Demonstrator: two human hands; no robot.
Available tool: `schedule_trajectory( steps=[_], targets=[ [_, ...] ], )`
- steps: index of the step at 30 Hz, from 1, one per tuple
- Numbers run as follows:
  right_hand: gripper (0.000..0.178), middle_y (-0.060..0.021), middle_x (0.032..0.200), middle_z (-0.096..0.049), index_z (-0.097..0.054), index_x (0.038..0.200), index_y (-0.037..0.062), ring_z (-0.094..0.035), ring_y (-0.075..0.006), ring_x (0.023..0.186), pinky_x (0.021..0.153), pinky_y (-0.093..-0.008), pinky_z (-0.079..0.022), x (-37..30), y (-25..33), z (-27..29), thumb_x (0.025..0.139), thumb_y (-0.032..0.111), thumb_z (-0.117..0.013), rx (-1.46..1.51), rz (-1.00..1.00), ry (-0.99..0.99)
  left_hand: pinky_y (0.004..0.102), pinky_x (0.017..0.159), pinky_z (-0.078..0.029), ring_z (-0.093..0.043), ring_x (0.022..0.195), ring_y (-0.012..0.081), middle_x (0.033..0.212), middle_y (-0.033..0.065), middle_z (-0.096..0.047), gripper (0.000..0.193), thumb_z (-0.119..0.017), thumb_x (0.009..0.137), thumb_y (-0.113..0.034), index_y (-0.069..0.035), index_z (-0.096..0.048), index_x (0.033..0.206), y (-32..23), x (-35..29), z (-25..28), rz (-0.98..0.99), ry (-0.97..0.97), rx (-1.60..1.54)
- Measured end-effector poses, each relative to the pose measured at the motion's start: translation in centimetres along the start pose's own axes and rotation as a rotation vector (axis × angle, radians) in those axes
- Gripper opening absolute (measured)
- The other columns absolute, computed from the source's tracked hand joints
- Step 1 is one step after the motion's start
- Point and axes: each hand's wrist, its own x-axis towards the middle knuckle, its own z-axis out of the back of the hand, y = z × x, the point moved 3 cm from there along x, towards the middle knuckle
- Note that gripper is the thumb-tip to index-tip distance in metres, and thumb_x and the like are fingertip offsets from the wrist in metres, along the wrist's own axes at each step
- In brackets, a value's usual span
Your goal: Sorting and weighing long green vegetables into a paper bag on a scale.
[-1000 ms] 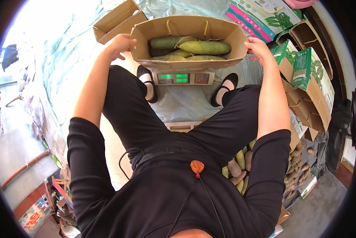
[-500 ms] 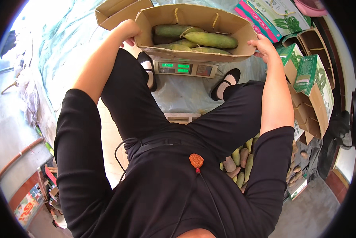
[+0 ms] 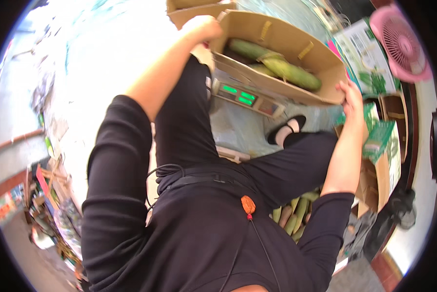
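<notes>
An open cardboard box (image 3: 277, 80) is held between my two hands, with long green vegetables (image 3: 291, 72) lying in it. My left hand (image 3: 202, 30) is closed on its left end, with the fingertips partly hidden. The fingers of my right hand (image 3: 351, 97) grip the right end near the rim. Directly under the box is a digital scale (image 3: 250, 100) with lit green displays. Whether the box rests on the scale or is lifted off it, I cannot tell. Two yellow cord handles (image 3: 306, 50) hang inside the far wall of the box.
Another cardboard box (image 3: 199, 14) stands beyond my left hand. On the right are a pink fan (image 3: 401, 43), a white and green carton (image 3: 367, 58) and open green cartons (image 3: 381, 141). More long vegetables (image 3: 296, 214) lie beside my right thigh. Plastic sheeting (image 3: 243, 126) covers the floor.
The view has turned, so the box and scale now appear slanted and further right. Both hands keep hold of the box ends. The pink fan has come more fully into view.
</notes>
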Motion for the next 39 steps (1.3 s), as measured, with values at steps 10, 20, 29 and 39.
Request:
schedule_trajectory(
  steps=[10, 20, 29, 39],
  targets=[
    [0.046, -0.0061, 0.091, -0.062, -0.045, 0.126, 0.002, -0.061, -0.0139, 0.079, 0.067, -0.0281, -0.051, -1.8, 5.8, -2.0, 0.085, 0.008, -0.064, 0.149, 0.161, -0.037, 0.0318, 0.057, -0.056, -0.068, 0.058, 0.0218, 0.068, 0.0153, -0.067, 0.025, -0.045, 0.076, -0.007, 0.003, -0.067, 0.073, 2.1, -4.7, 4.7, 0.255, -0.125, -0.572],
    [0.049, -0.0069, 0.096, -0.063, -0.044, 0.126, 0.0043, -0.061, -0.0144, 0.085, 0.072, -0.0284, -0.048, -6.4, 16.2, -22.1, 0.083, 0.013, -0.067, -0.084, 0.321, 0.317, 0.0401, 0.072, -0.052, -0.065, 0.078, 0.0317, 0.084, 0.015, -0.067, 0.023, -0.058, 0.076, -0.027, -0.009, -0.07, 0.084, 21.1, -15.8, -0.8, 0.277, -0.359, 0.109],
    [0.065, -0.0153, 0.118, -0.052, -0.039, 0.13, 0.0066, -0.053, -0.0253, 0.1, 0.077, -0.0403, -0.045, -18.8, 7.7, -44.1, 0.075, 0.023, -0.07, -0.374, 0.221, 0.723, 0.0448, 0.079, -0.05, -0.063, 0.09, 0.0369, 0.094, 0.0219, -0.065, 0.035, -0.059, 0.076, -0.036, -0.007, -0.07, 0.093, 32.1, -40.7, -15.0, 1.08, -0.385, -0.381],
    [0.065, -0.0156, 0.115, -0.054, -0.036, 0.135, 0.007, -0.054, -0.0238, 0.098, 0.065, -0.0362, -0.048, -32.5, -12.4, -51.7, 0.079, 0.015, -0.068, -0.675, -0.423, 1.141, 0.0449, 0.082, -0.05, -0.062, 0.096, 0.0357, 0.098, 0.0199, -0.066, 0.027, -0.057, 0.08, -0.024, -0.004, -0.068, 0.095, 33.2, -59.6, -27.7, 1.52, -0.137, -0.217]
  ],
)
